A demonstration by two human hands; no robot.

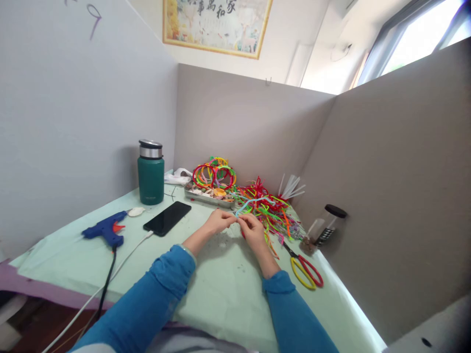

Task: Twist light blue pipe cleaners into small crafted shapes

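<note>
My left hand (220, 221) and my right hand (252, 229) meet over the middle of the table, fingertips pinched together. Between them they grip the near end of a light blue pipe cleaner (253, 201), which bends up and away to the right. Just behind lies a tangled heap of coloured pipe cleaners (268, 208), mostly red, green and orange. Left of the heap, a metal tray (209, 198) holds small pieces, with several bent pipe-cleaner rings (214, 174) resting on top. Scissors (304, 269) with one yellow and one red handle lie right of my right hand.
A blue glue gun (106, 229) with a black cord lies at the left, beside a charging phone (167, 218). Behind them stands a green bottle (150, 172). A clear black-lidded bottle (324, 229) is at the right edge. Grey partitions (250, 117) enclose the table (221, 289).
</note>
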